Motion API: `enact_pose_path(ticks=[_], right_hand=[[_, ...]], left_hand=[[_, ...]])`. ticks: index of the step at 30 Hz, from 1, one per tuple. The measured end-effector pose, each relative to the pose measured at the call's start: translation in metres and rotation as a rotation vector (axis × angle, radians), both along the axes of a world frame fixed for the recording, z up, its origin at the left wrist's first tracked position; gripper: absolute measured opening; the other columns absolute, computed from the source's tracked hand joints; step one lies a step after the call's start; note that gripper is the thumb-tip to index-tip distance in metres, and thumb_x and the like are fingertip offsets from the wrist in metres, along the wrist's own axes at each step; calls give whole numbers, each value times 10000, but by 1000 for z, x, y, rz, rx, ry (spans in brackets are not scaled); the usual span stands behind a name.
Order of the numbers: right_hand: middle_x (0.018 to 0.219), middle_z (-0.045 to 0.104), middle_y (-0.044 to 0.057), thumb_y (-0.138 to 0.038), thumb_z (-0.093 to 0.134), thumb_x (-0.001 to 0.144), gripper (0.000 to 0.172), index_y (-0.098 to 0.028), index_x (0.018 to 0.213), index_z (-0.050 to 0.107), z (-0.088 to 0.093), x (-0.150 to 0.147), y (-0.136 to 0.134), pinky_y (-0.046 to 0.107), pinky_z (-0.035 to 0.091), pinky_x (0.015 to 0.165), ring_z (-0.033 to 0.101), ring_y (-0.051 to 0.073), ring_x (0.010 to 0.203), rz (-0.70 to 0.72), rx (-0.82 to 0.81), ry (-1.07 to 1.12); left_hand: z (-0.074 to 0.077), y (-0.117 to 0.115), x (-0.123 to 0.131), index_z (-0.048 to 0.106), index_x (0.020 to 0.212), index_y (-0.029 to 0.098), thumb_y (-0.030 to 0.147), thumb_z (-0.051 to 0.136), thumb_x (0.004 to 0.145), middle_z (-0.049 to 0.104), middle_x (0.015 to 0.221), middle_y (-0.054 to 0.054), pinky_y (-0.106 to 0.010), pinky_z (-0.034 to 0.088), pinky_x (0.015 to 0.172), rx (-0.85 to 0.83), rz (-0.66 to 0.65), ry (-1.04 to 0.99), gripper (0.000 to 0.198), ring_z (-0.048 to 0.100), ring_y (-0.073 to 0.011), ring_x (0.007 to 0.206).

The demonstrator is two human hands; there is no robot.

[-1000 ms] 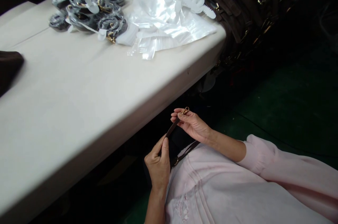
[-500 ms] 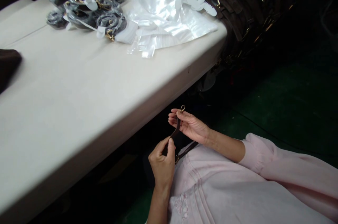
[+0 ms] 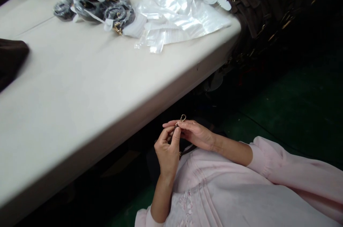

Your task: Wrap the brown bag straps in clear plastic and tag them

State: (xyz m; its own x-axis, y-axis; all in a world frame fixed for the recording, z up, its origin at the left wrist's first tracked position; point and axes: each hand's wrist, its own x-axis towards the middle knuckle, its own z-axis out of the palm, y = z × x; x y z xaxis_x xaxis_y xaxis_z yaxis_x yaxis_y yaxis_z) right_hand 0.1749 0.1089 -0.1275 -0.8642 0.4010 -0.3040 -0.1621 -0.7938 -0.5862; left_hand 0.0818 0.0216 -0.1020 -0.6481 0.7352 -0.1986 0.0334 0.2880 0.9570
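My left hand [image 3: 168,150] pinches the end of a dark brown strap [image 3: 190,149] between thumb and fingers. Close against it, my right hand [image 3: 199,134] has its thumb pressed at the base of a gold snap hook [image 3: 183,117], with the forefinger stretched out. The hook points up and away from both hands. Fingers cover most of the strap's end; another length, with a bit of gold metal, hangs below the hands in front of my pink clothing.
Beyond my hands runs a white table [image 3: 88,95]. On it lie clear plastic bags [image 3: 182,16], wrapped coiled straps [image 3: 118,14] with white tags, and a dark brown piece [image 3: 12,59] at left. Buckled brown straps [image 3: 257,2] hang over the far end.
My left hand has slid up the strap to the hook, so the two hands now meet. The bent length of strap between them is no longer visible. The view has shifted slightly.
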Motion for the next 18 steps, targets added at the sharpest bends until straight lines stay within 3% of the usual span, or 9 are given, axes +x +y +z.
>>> enact_pose_path(ticks=[5,11,15,18], right_hand=[[1134,695,102,-426,616,908,306,-171,980,769,-5,-3,-1,373,422,1011,620,209,1060,-116,81,-57],[1105,697,78,-469,609,911,337,-170,865,759,-10,3,31,344,454,990,612,188,1061,-269,75,-101],[1213,659,81,-480,639,889,357,-214,1118,703,-9,8,32,353,463,998,592,190,1134,-161,-47,-40],[1212,655,86,-402,736,825,464,-215,1239,642,-10,7,14,354,478,969,604,194,1109,-2,5,-12]], left_hand=[[-5,-4,-3,678,823,182,337,672,842,589,660,42,-184,425,567,-64,-24,22,156,533,-84,599],[-18,-18,-5,647,874,185,364,639,860,588,679,33,-197,434,537,-141,-106,-24,180,537,-90,565],[-18,-20,-6,652,946,178,363,649,857,632,723,14,-212,488,600,-118,-51,-94,205,590,-103,616],[-14,-17,-8,663,957,177,358,653,859,654,772,2,-216,501,605,-73,27,-89,207,592,-101,620]])
